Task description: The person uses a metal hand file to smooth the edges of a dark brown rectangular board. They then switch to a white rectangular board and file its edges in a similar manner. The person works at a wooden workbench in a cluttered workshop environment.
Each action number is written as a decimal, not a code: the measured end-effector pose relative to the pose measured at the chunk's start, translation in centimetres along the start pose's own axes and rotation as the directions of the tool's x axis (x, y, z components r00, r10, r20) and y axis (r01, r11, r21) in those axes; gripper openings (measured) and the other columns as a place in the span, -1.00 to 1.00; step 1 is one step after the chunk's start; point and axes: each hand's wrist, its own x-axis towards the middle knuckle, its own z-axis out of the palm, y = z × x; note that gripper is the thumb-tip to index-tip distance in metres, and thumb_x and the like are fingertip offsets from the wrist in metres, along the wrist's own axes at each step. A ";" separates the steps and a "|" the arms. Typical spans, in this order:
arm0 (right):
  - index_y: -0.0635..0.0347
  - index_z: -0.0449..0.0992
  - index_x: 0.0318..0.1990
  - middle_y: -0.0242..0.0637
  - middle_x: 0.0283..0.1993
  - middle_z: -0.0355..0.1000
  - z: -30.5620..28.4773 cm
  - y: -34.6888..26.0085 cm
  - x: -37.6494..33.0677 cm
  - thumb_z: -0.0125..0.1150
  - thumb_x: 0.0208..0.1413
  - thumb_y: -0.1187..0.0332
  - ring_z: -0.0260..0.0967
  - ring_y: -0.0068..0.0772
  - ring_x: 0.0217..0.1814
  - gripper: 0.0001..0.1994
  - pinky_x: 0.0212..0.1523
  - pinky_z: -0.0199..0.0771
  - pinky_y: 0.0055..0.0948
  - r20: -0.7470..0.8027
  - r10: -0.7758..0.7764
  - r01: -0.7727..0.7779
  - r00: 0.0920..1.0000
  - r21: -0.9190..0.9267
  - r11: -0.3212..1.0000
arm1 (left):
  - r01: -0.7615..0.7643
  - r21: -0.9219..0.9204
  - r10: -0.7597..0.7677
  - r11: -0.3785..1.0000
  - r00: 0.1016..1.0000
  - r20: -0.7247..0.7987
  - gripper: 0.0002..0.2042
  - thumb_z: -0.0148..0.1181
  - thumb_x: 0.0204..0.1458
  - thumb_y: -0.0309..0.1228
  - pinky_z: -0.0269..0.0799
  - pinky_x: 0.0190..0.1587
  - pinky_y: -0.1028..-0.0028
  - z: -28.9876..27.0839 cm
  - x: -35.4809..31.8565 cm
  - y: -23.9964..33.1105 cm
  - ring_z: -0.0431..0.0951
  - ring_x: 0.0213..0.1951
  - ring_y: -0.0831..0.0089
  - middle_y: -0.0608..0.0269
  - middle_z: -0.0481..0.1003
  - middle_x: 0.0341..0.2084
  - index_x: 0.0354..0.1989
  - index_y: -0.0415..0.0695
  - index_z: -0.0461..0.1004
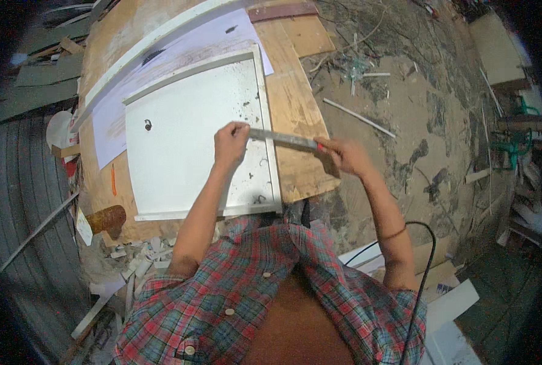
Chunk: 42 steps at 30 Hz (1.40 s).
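Observation:
A long, flat grey metal bar (283, 139) spans the gap between my hands, above the right edge of a white panel (179, 152) with raised strips along its sides. My left hand (230, 143) is closed on the bar's left end. Around the other end, beside a small patch of red, the fingers of my right hand (345, 156) are wrapped; they are slightly blurred. What kind of tool the bar is, I cannot make out. Dark crumbs and shavings lie scattered on the panel, mostly along its right side.
Beneath the panel are a pale sheet (109, 131) and a plywood board (304, 100). An orange slim object (114, 179) and a brown roll-shaped piece (106, 220) lie at the left. A thin white strip (359, 117) rests on the dirty floor. A black cable (432, 243) hangs by my right arm.

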 end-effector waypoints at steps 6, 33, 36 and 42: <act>-0.31 0.56 0.19 -0.15 -0.10 0.61 -4.1 3.7 12.4 0.09 0.31 0.08 0.55 0.05 -0.13 -0.66 -0.18 0.53 -0.04 -0.056 -0.039 0.041 0.998 0.047 0.998 | -0.269 0.150 0.299 0.951 0.924 -0.238 -0.79 0.23 0.13 -0.33 0.50 -0.20 0.20 1.6 13.2 1.5 0.62 -0.33 0.10 0.04 0.62 -0.44 -0.23 -0.21 0.64; 0.31 0.46 0.26 -0.46 -0.39 0.39 3.7 4.4 -10.2 0.14 0.37 0.24 0.16 -0.71 -0.54 -0.58 -0.54 0.23 -0.60 -0.320 0.907 -0.150 0.273 0.917 0.369 | -0.520 0.484 0.600 0.703 0.800 -0.012 -0.51 0.08 0.20 -0.37 0.30 0.28 0.10 5.8 17.5 3.9 0.39 0.23 -0.13 -0.27 0.37 0.23 0.28 -0.31 0.32; 0.33 0.43 0.28 -0.45 -0.41 0.38 4.9 4.1 -12.2 0.15 0.36 0.26 0.18 -0.70 -0.55 -0.56 -0.54 0.23 -0.60 -0.292 0.924 -0.130 0.247 0.935 0.330 | -0.425 0.316 0.451 0.848 0.893 -0.011 -0.44 0.04 0.23 -0.37 0.23 0.34 0.09 6.7 11.2 3.7 0.30 0.30 -0.19 -0.33 0.27 0.30 0.38 -0.33 0.17; 0.26 0.48 0.26 -0.44 -0.38 0.46 3.3 7.9 -5.4 0.14 0.33 0.32 0.25 -0.70 -0.51 -0.60 -0.49 0.28 -0.59 -0.271 0.778 -0.250 0.568 0.843 0.476 | -0.086 0.253 0.080 0.964 0.996 0.033 -0.32 0.05 0.23 -0.34 0.23 0.34 0.11 7.1 1.6 4.6 0.27 0.33 -0.23 -0.40 0.22 0.32 0.46 -0.38 -0.02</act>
